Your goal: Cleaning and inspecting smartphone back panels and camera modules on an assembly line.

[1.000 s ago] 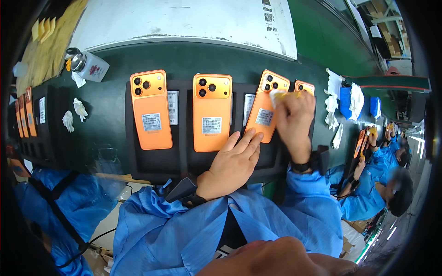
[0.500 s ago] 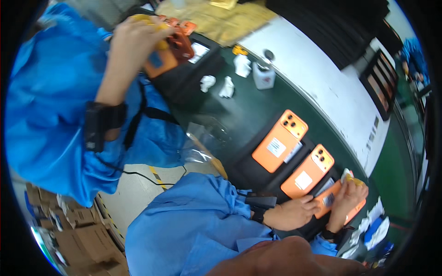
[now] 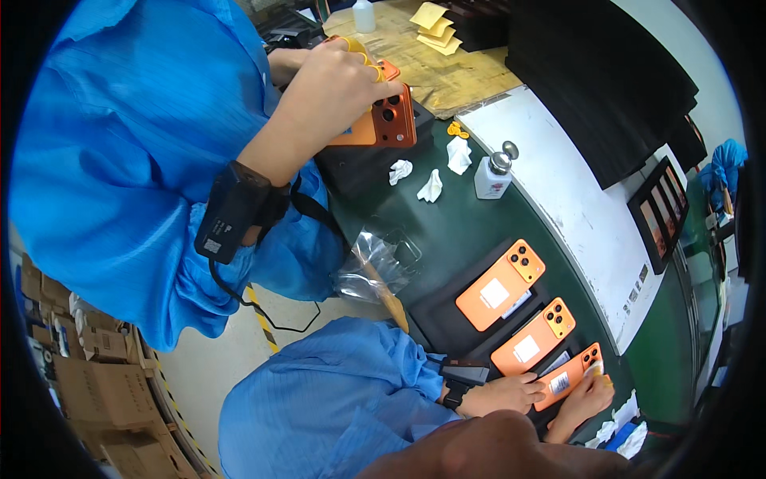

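At the lower right, three orange phones lie in a row on a black mat, each with a white label on its back. My left hand (image 3: 501, 395) grips the lower end of the nearest phone (image 3: 560, 382) with its fingertips. Closed around a small white wipe (image 3: 594, 369), my right hand (image 3: 586, 403) presses at that phone's camera corner; something yellow covers a fingertip. The middle phone (image 3: 533, 339) lies just beyond, and the far phone (image 3: 499, 289) beyond that. My hands touch neither of these two.
At the left, a co-worker's hand (image 3: 339, 88) with yellow finger covers holds a copper-orange phone part (image 3: 392, 118). A pump bottle (image 3: 493, 177), crumpled wipes (image 3: 431, 186) and a clear plastic bag (image 3: 371, 267) lie on the green table. White tissues (image 3: 630, 435) are at right.
The whole view has shifted. My right hand has moved with the wipe onto the phone's camera corner, while my left stays at its lower end. The co-worker's hand and copper part appear further right.
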The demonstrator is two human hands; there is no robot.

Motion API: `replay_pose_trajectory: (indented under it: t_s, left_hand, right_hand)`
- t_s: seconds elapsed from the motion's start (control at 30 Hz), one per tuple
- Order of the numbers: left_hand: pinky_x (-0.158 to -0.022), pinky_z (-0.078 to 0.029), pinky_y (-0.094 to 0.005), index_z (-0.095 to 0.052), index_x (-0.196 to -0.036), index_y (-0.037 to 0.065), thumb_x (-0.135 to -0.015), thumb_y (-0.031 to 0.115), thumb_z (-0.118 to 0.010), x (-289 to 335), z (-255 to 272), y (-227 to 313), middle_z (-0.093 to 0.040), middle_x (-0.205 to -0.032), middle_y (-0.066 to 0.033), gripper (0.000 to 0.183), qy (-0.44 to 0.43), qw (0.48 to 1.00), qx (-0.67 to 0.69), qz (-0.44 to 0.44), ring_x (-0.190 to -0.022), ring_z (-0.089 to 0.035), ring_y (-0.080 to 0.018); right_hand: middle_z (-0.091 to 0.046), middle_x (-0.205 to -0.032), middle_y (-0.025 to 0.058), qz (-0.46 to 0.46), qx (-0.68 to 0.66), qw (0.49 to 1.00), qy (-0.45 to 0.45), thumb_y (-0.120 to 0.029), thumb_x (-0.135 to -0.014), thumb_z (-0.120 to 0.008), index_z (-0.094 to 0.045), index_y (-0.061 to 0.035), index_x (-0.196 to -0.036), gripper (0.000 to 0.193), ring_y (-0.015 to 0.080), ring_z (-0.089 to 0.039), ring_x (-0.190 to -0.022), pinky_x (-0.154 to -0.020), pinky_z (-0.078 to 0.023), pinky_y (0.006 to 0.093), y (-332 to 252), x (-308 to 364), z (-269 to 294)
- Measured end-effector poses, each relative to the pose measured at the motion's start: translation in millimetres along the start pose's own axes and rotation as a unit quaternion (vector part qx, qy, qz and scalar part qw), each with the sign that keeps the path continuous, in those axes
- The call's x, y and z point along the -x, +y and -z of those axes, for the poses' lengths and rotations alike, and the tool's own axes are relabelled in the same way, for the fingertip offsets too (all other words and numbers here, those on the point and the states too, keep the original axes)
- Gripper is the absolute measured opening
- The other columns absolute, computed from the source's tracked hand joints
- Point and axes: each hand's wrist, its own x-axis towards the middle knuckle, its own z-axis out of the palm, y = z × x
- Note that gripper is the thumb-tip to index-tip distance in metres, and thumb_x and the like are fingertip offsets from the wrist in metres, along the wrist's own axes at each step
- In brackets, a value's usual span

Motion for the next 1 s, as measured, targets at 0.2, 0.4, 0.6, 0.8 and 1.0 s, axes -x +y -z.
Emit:
replay_pose_trajectory:
  t_s: [0.2, 0.4, 0.6, 0.8, 1.0]
  left_hand:
    - [-0.087, -0.050, -0.0293, -0.063, -0.117, 0.000, -0.096, 0.009, -0.046, 6, 7, 8, -0.065, -0.098, -0.0046, 0.028, -0.006, 1.000, -0.021, -0.013, -0.090, -0.063, -0.0145]
    - [-0.086, -0.050, -0.0280, -0.061, -0.118, -0.002, -0.099, 0.010, -0.047, 12, 22, 14, -0.065, -0.098, -0.0029, 0.026, 0.014, 0.997, -0.078, -0.022, -0.092, -0.062, -0.0117]
    - [-0.091, -0.050, -0.0330, -0.055, -0.124, -0.001, -0.095, 0.012, -0.052, 12, 21, 14, -0.065, -0.106, -0.0060, 0.032, -0.049, 0.997, -0.051, -0.019, -0.102, -0.062, -0.0152]
    - [-0.099, -0.043, -0.0355, -0.065, -0.109, 0.002, -0.091, 0.016, -0.055, 29, 8, 42, -0.063, -0.117, -0.0083, 0.025, 0.008, 0.999, 0.003, -0.042, -0.115, -0.056, -0.0196]
    - [-0.106, -0.035, -0.0381, -0.075, -0.094, 0.006, -0.086, 0.021, -0.057, 40, 5, 290, -0.062, -0.128, -0.0105, 0.024, 0.099, 0.909, 0.358, -0.189, -0.127, -0.049, -0.0240]
  right_hand:
    - [-0.060, -0.080, 0.0132, -0.060, 0.002, 0.998, -0.028, -0.023, -0.095, -0.065, -0.069, 0.0001, -0.085, 0.025, 0.0332, -0.056, -0.084, -0.078, -0.041, 0.0467, 0, -19, -2]
    - [-0.062, -0.079, 0.0101, -0.035, 0.025, 0.999, 0.014, -0.020, -0.093, -0.067, -0.069, -0.0013, -0.085, 0.021, 0.0315, -0.057, -0.084, -0.079, -0.042, 0.0441, -4, -9, 0]
    - [-0.066, -0.083, 0.0083, -0.001, 0.062, 0.998, -0.006, -0.022, -0.093, -0.067, -0.073, -0.0035, -0.094, 0.019, 0.0307, -0.059, -0.081, -0.075, -0.044, 0.0433, 4, -12, 0]
    - [-0.062, -0.081, 0.0091, 0.009, 0.050, 0.999, 0.014, -0.017, -0.091, -0.068, -0.070, -0.0020, -0.092, 0.015, 0.0316, -0.057, -0.082, -0.077, -0.043, 0.0442, -18, -29, 0]
    - [-0.063, -0.078, 0.0082, -0.088, 0.039, 0.995, -0.005, -0.019, -0.092, -0.069, -0.072, -0.0016, -0.097, 0.018, 0.0293, -0.058, -0.078, -0.075, -0.043, 0.0434, -1, 2, 9]
